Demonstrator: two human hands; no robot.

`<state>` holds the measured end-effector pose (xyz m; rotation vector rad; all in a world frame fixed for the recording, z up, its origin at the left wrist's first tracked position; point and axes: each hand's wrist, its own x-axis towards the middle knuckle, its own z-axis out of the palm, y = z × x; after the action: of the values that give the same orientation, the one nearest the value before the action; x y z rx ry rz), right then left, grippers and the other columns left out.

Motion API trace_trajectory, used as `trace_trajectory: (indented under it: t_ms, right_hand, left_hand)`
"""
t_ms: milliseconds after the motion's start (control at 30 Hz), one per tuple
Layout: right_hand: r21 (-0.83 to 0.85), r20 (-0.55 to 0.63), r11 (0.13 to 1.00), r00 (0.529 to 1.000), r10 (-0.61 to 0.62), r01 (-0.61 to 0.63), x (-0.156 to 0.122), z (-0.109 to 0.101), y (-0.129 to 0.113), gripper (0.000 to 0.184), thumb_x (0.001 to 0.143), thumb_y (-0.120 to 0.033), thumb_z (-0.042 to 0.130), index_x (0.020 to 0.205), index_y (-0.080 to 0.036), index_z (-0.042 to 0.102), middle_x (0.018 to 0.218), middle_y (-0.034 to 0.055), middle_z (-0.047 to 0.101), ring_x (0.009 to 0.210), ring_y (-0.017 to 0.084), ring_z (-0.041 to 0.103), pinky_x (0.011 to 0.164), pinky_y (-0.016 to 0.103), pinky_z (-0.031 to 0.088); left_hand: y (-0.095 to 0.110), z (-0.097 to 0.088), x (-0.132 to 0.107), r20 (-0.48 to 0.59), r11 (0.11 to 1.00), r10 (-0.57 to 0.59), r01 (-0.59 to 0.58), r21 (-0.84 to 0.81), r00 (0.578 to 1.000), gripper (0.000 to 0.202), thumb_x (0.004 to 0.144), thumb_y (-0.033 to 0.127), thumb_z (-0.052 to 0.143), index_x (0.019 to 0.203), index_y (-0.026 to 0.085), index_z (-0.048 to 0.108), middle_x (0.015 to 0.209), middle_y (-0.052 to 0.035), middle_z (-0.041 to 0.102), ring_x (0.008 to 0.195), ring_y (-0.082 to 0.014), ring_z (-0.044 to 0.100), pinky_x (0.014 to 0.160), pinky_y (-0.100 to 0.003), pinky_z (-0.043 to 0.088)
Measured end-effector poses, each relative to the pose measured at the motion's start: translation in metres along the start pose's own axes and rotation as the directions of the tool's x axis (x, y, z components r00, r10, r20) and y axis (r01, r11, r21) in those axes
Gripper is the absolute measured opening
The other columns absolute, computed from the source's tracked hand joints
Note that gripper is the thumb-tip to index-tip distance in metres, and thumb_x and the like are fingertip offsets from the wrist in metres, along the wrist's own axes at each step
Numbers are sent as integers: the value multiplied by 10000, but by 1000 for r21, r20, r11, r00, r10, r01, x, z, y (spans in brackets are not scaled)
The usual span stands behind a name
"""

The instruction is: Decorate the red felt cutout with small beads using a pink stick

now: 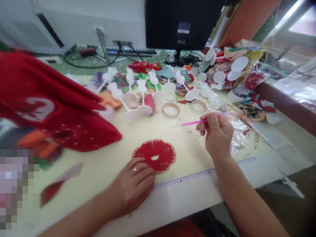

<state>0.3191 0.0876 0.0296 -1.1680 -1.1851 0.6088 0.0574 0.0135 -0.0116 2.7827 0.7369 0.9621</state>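
My left hand [130, 186] lies flat on the lower edge of a red scalloped fabric disc [158, 156], its fingers pressing the disc to the pale yellow tabletop [103, 174]. The disc has a gold-trimmed rim and a small pale slit near its middle. My right hand [217, 135] is raised above the table to the right of the disc, pinching a thin pink stick [194, 123] between thumb and fingers. The stick's tip points left, over the table, and touches nothing I can see.
A metal ruler [202, 174] runs along the front edge. A red cloth [49, 108] blurs in from the left. Several white plastic stick-and-cup pieces [130, 98], tape rings [171, 110], a crumpled clear plastic bag [238, 131] and a heap of fabric scraps [232, 69] stand beyond.
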Motion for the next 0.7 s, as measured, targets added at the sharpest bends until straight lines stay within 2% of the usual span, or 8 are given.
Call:
trace_trajectory:
  t_ms: [133,300,400,467,567,700]
  right_hand:
    - [-38,86,999,996,14,-11,-6,3,-1,297,883,-433,502,694,-211,555,462,-40,468,413,101,459,432,261,384]
    - [-41,160,999,987,9,-2,-12,7,-3,267,889,-379,515,688,-212,565,459,-46,484,399,87,430,452,264,380]
    - [-10,209,999,977,50,-49,-16,11,-3,253,887,-360,521,695,-204,576,467,-48,500,402,79,433,446,253,374]
    - [-9,303,995,948,96,-97,-22,16,-3,237,888,-361,515,732,-199,590,494,-44,529,407,76,443,433,242,378]
    - [-36,488,995,868,95,-88,-35,25,-3,195,896,-337,494,843,-193,614,546,-37,568,439,81,479,445,231,407]
    - [-130,633,980,773,-34,149,-51,34,0,100,875,-230,513,893,-203,608,735,6,637,658,121,583,626,257,470]
  left_hand:
    - [-2,-4,1,12,997,-71,71,3,997,106,803,90,570,887,140,612,796,-46,667,756,-162,578,832,-381,461]
    - [-1,2,2,56,992,-125,123,36,991,125,812,91,554,916,125,614,781,-60,638,750,-184,528,763,-383,435]
    - [1,6,4,93,990,-140,137,39,986,145,825,91,524,922,133,622,779,-57,622,729,-178,512,759,-382,414]
    - [2,6,4,117,989,-149,145,42,982,138,834,100,511,892,143,629,775,-50,615,721,-173,508,766,-383,403]
    - [3,5,5,143,987,-160,153,56,977,135,845,124,505,875,151,634,780,-47,612,740,-178,516,782,-384,395]
    - [4,5,4,147,984,-168,158,81,975,151,855,141,500,909,150,641,793,-52,619,757,-184,522,798,-387,392]
